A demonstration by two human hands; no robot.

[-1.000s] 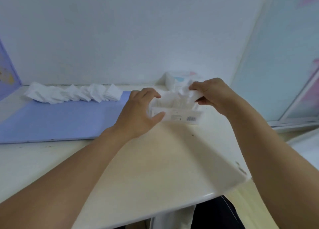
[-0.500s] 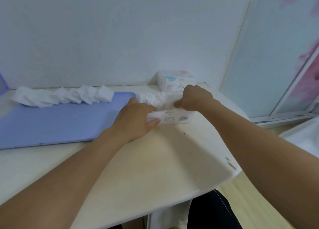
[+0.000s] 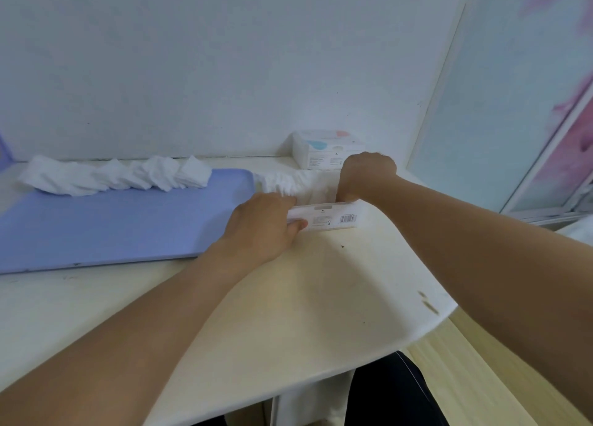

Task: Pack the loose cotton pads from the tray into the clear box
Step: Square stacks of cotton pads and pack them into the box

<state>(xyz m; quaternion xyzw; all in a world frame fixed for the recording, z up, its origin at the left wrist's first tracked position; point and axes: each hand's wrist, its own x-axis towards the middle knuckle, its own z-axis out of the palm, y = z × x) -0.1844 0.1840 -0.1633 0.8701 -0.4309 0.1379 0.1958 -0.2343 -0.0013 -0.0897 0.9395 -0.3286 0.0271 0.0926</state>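
Note:
The clear box (image 3: 333,216) stands on the white table right of the blue tray (image 3: 106,223). My left hand (image 3: 261,225) grips the box's left end, thumb on its front wall. My right hand (image 3: 365,177) is curled with its fingers down inside the box's right end, pressing on white cotton pads; the fingertips are hidden. A bunch of pads (image 3: 288,182) rises out of the box's left part. A long row of loose cotton pads (image 3: 115,175) lies along the tray's far edge.
A closed white pack with blue and pink marks (image 3: 327,149) sits against the wall behind the box. The table's rounded front edge (image 3: 417,332) is at the right. A pale panel (image 3: 500,105) stands to the right.
My right hand has come down from above the box and pushed the pads it held into the right end. My left hand has stayed on the box's left end.

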